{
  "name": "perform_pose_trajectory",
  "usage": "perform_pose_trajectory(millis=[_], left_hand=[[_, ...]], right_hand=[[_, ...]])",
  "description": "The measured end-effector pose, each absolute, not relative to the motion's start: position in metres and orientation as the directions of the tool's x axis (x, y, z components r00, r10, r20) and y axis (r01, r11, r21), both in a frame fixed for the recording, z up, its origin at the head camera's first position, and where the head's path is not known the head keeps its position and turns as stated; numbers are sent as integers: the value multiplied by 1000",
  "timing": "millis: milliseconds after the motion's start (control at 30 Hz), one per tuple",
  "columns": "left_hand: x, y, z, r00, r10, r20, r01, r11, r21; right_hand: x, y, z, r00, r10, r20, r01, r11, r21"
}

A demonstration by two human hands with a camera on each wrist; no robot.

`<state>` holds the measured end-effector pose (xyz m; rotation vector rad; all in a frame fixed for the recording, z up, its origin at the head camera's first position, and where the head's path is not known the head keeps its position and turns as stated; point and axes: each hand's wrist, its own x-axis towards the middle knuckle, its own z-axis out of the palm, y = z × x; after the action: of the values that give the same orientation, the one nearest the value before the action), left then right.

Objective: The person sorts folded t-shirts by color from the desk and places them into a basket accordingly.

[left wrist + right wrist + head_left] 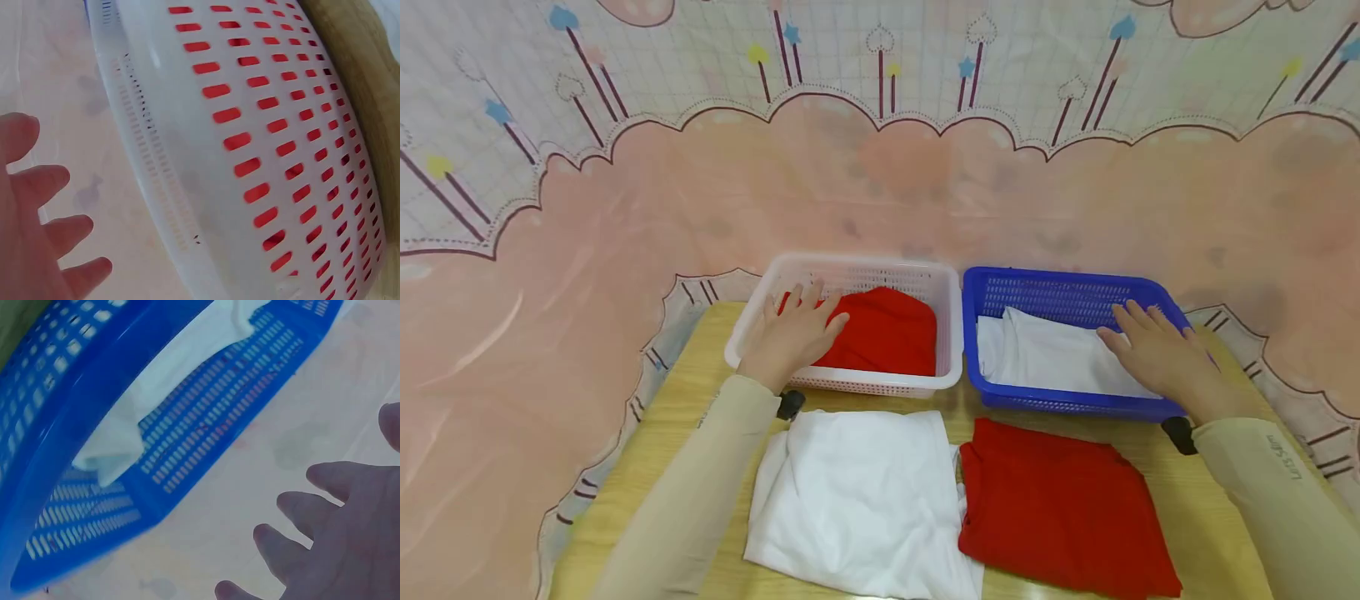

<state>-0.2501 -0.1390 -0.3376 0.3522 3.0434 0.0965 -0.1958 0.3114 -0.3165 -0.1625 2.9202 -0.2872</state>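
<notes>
The left hand (795, 336) is spread out, holding nothing, up over the left side of the white basket (951, 333). The right hand (1163, 354) is spread too, holding nothing, over the right end of the blue basket (1060, 399). Red cloth (891, 333) lies in the white basket, and white cloth (1052, 354) lies in the blue basket. The right sleeve (1277, 492) has small writing that seems to start "Let's"; the rest is too small to read. The left sleeve (700, 492) has tiny marks I can't read. Nearer, 2 folded cloths lie side by side on the wood table (696, 375): a white folded cloth (865, 492) and a red folded cloth (1067, 504).
</notes>
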Motion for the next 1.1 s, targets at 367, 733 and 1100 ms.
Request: perform_pose_trajectory(millis=[367, 733, 1100], left_hand=[[-221, -133, -354, -930, 254, 265, 350, 829, 437], [-167, -157, -356, -968, 187, 167, 248, 618, 746], [-140, -192, -354, -992, 111, 52, 113, 652, 750]], right_hand=[[-182, 293, -317, -981, -187, -58, -160, 938, -307], [-151, 250, -335, -979, -128, 158, -200, 749, -632], [-137, 215, -363, -968, -227, 111, -204, 443, -873]])
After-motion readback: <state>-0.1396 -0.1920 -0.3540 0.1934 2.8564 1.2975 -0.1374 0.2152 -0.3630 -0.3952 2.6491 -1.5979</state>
